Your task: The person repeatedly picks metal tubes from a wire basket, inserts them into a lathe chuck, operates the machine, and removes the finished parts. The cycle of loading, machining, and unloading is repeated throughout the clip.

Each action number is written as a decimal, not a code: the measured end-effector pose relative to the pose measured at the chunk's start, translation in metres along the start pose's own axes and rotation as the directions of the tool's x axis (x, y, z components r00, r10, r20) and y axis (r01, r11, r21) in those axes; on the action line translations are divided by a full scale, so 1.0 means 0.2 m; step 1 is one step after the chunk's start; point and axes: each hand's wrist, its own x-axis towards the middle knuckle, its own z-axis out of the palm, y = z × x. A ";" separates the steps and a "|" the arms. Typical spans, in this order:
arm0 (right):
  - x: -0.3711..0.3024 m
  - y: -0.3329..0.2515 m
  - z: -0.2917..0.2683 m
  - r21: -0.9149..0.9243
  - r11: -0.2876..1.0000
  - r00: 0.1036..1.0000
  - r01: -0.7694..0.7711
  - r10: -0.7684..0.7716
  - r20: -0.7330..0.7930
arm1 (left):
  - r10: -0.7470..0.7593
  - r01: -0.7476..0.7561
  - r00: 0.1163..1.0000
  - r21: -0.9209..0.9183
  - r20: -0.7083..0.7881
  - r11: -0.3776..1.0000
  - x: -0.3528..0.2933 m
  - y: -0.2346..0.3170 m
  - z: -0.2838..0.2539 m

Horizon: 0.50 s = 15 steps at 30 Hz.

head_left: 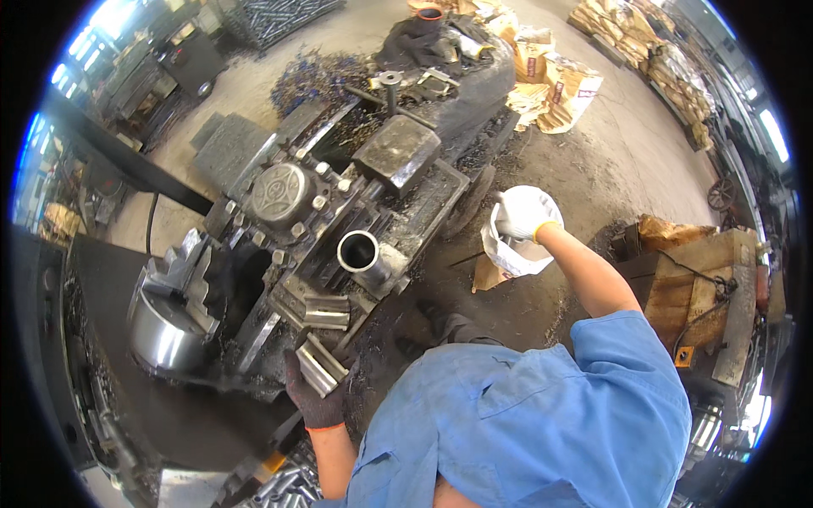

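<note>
My left hand (310,393), in a dark glove with an orange cuff, grips a shiny half-round metal shell (321,366) at the front of the lathe. Just beyond it, a second half-round metal shell (327,311) lies on the machine. An upright metal tube (359,251) with an open top stands close by on the carriage. On the right, my right hand (521,215), in a white glove with a yellow cuff, reaches into the mouth of a white-lined paper sack (529,264). Its fingers are partly hidden there, and whatever they touch cannot be made out.
The lathe's jawed chuck (173,323) sits at left, beside a bolted tool post (281,193). Metal chips litter the bed. Paper sacks (569,91) stand on the floor beyond. A wooden crate (703,292) is at right. Several metal tubes (292,484) lie below my left arm.
</note>
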 end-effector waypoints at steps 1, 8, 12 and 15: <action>0.00 -0.16 -0.10 0.309 0.872 0.923 0.379 -0.379 -0.063 | -0.006 0.005 0.977 0.006 0.212 1.000 0.00 0.00 0.02; -0.23 -1.20 -0.28 0.392 0.513 0.557 0.764 -0.830 0.001 | -0.111 0.112 0.994 0.202 -0.013 0.973 -0.14 -0.06 0.13; -0.44 -1.41 -0.03 0.348 0.258 0.333 0.901 -0.927 -0.175 | 0.063 -0.052 0.993 0.111 -0.098 0.992 -0.14 -0.06 0.08; -0.40 -1.60 0.15 0.117 0.704 0.694 0.701 -0.711 0.117 | 0.074 -0.034 0.983 0.227 -0.170 0.973 -0.09 0.02 -0.05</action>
